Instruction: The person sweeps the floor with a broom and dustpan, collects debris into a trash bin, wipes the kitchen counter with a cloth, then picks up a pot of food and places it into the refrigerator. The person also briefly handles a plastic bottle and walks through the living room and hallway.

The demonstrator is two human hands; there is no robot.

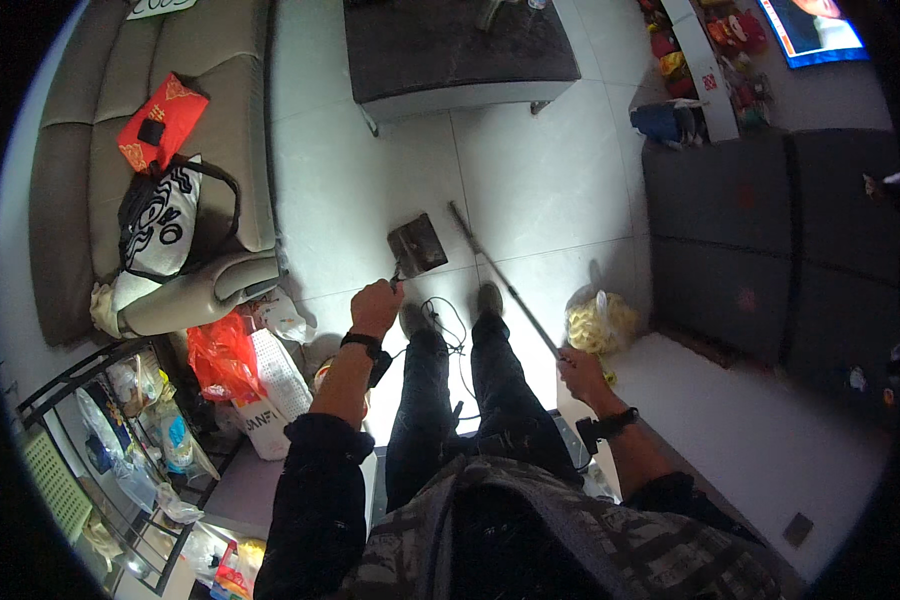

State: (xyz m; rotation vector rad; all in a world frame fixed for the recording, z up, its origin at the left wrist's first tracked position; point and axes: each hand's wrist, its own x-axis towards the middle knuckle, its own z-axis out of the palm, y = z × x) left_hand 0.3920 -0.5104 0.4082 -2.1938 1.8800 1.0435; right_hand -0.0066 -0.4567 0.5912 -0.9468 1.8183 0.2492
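Observation:
My left hand [375, 307] grips the short handle of a dark dustpan [418, 246], whose pan is held over the pale floor tiles ahead of my feet. In my right hand [585, 379] is the end of a long broom [521, 301]. The broom slants away to the upper left, and its narrow dark head [461, 225] lies just right of the dustpan, apart from it. Whether the head touches the floor I cannot tell. A thin black cable [450, 319] lies in loops between my shoes.
A leather sofa [247, 157] with a patterned bag [166, 217] runs along the left. Ahead stands a dark-topped low table [457, 52]. Plastic bags [225, 356] and a metal rack [45, 401] crowd the lower left. A yellowish bag [601, 322] sits right, near dark cabinets [720, 195].

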